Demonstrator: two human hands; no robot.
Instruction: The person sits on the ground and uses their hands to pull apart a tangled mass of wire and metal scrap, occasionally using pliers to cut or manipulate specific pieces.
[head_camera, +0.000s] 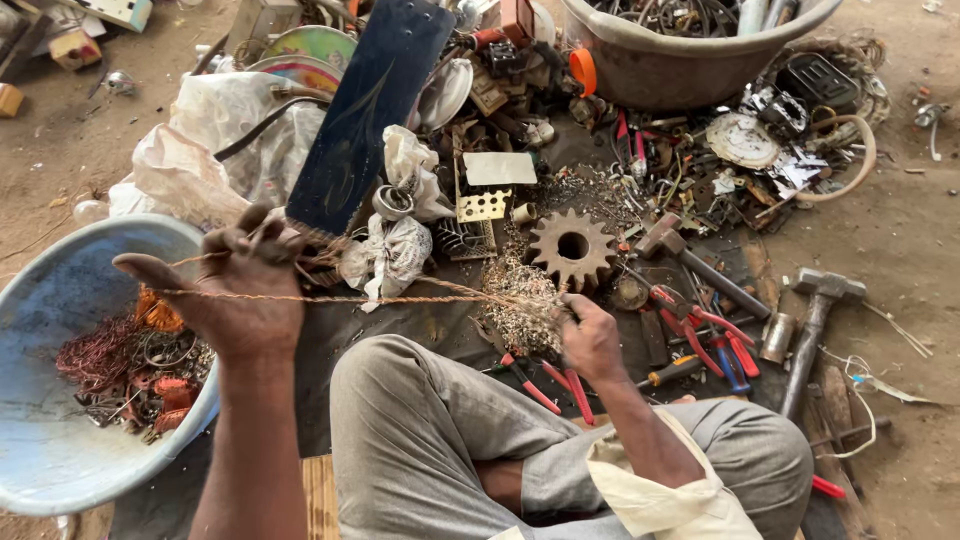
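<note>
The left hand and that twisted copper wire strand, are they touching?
Touching. Head view shows the left hand gripping the twisted copper wire strand looped around its fingers.

- White plastic bag (235, 135): crumpled, lying upper left on the dirt, beside the dark blue panel.
- Small white bag (392, 255): knotted and wrinkled, in the middle just below that panel.
- Small box (75, 48): tan, at the top left corner.
- No labels, signs or screens can be made out.
</note>
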